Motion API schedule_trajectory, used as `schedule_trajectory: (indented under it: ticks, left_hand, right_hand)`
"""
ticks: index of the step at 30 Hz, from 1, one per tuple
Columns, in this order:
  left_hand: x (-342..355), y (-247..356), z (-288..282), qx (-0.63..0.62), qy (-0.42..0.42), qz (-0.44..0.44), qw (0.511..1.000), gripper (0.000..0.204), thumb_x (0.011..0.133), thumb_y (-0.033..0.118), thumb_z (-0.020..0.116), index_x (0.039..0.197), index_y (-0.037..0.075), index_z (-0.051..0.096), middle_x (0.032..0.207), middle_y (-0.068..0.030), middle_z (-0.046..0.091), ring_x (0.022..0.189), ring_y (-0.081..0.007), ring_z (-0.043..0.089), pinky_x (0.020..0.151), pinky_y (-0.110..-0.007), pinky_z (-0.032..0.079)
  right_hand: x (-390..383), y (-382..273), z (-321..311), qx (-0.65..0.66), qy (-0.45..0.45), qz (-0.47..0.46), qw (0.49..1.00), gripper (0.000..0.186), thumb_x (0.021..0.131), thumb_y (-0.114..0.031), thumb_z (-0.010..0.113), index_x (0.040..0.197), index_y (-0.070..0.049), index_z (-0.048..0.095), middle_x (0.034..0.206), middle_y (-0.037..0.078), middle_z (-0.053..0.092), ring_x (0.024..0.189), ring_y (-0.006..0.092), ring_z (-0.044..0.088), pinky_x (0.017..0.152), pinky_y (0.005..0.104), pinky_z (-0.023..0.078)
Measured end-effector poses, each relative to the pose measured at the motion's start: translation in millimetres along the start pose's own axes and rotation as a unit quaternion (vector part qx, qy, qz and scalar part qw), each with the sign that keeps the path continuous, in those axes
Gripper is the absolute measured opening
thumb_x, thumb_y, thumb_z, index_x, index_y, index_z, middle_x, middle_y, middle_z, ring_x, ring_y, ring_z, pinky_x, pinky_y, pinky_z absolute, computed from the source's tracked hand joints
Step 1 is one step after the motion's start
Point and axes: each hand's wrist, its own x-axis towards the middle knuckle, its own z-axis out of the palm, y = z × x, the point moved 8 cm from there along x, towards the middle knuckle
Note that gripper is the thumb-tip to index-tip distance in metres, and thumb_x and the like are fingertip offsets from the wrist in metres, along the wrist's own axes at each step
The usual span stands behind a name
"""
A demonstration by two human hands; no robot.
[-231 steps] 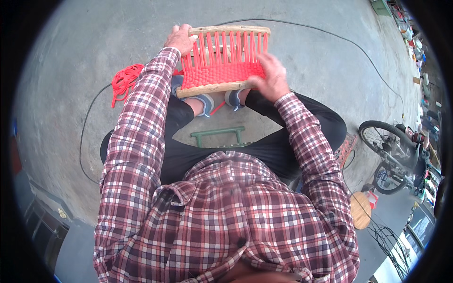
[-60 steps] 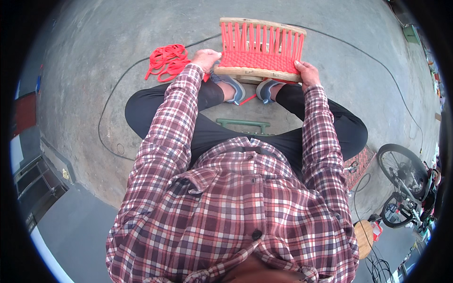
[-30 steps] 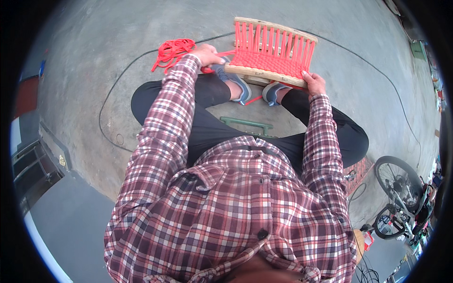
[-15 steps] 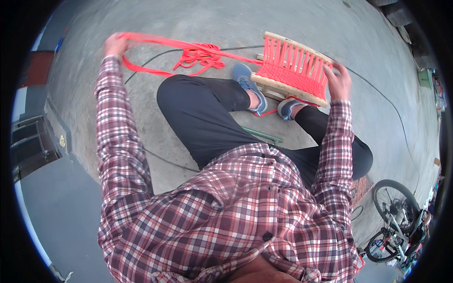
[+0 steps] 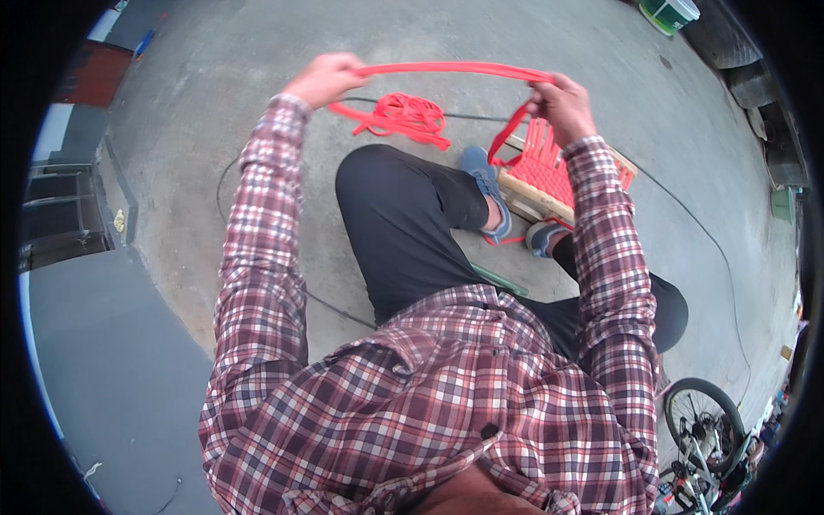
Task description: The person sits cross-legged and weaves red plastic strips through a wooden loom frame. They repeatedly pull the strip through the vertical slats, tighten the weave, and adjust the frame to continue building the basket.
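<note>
A flat red strap (image 5: 451,68) runs taut between my two hands, above my knees. My left hand (image 5: 330,80) is closed on its left end part, and more strap trails down from it. My right hand (image 5: 562,107) grips the strap at the other side, where a length drops in a loop to the woven seat. The wooden stool frame (image 5: 522,190) with its red woven seat (image 5: 542,174) stands by my feet, partly hidden behind my right hand and forearm. A loose heap of red strap (image 5: 410,116) lies on the floor between my hands, farther down.
A dark cable (image 5: 699,219) crosses the concrete floor behind the stool. A green bar (image 5: 498,279) lies between my legs. A bicycle (image 5: 704,421) is at the lower right, and a white-green bucket (image 5: 669,13) stands at the far right.
My right hand has left the stool frame's right edge and now grips the strap to its left. My left hand has moved right, and the strap between the hands is pulled straight.
</note>
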Motion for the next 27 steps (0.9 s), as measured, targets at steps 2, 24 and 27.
schedule_trajectory:
  ticks: [2,24,27]
  left_hand:
    - [-33.4,-48.8,-45.5,-0.081,0.059,-0.081,0.992,0.017,0.081,0.018,0.062,0.087,0.003,0.063,0.062,0.002,0.05,0.05,-0.0063,0.042,0.046,-0.025,0.038]
    - [-56.6,23.9,22.9,-0.138,-0.049,-0.035,0.989,0.021,0.079,0.024,0.063,0.084,0.003,0.063,0.069,-0.0027,0.057,0.063,-0.0131,0.055,0.055,-0.026,0.046]
    - [-77.7,-7.8,-18.5,-0.261,0.013,-0.113,0.959,0.02,0.083,0.023,0.059,0.083,0.003,0.063,0.065,-0.0002,0.053,0.062,-0.0119,0.054,0.052,-0.026,0.044]
  right_hand:
    - [11.5,7.8,-32.6,0.086,0.08,-0.01,0.993,0.015,0.088,-0.007,0.046,0.094,0.002,0.055,0.065,0.002,0.051,0.057,0.0126,0.054,0.052,0.0252,0.047]
    - [-30.3,2.0,-4.6,-0.069,0.01,0.013,0.997,0.015,0.084,-0.01,0.053,0.085,0.003,0.059,0.06,0.004,0.053,0.047,0.0111,0.052,0.042,0.0239,0.043]
    - [-20.4,7.6,-4.9,-0.057,0.034,-0.007,0.998,0.017,0.083,-0.011,0.054,0.093,0.002,0.057,0.071,0.007,0.054,0.056,0.0141,0.054,0.049,0.026,0.045]
